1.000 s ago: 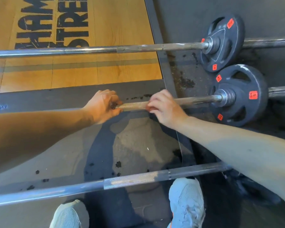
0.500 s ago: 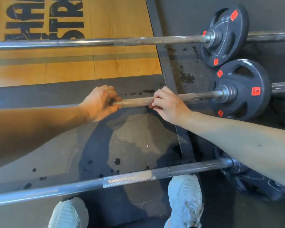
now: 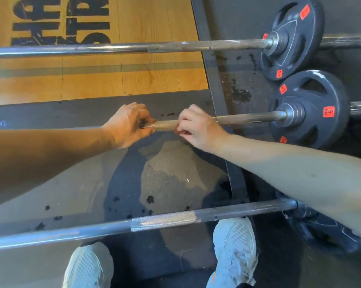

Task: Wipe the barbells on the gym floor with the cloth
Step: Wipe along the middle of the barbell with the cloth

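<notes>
Three barbells lie across the floor. My left hand (image 3: 129, 125) grips the knurled part of the middle barbell (image 3: 248, 118), whose black plate (image 3: 312, 121) with red labels sits to the right. My right hand (image 3: 198, 127) curls round the same bar a short way to the right. It presses a red cloth (image 3: 178, 131) on the bar, and only a sliver of the cloth shows under its fingers. The far barbell (image 3: 113, 48) with its plate (image 3: 294, 36) and the near barbell (image 3: 165, 221) lie untouched.
My two pale shoes (image 3: 234, 252) stand just behind the near bar. The wooden platform (image 3: 133, 80) with black lettering lies beyond the hands. A dark metal frame strip (image 3: 215, 80) runs past it, with worn rubber flooring (image 3: 165, 173) around. The near bar's plate (image 3: 325, 235) lies under my right forearm.
My right hand slid right along the middle bar, then back left toward my left hand. The left hand kept its grip. The view shifted a little.
</notes>
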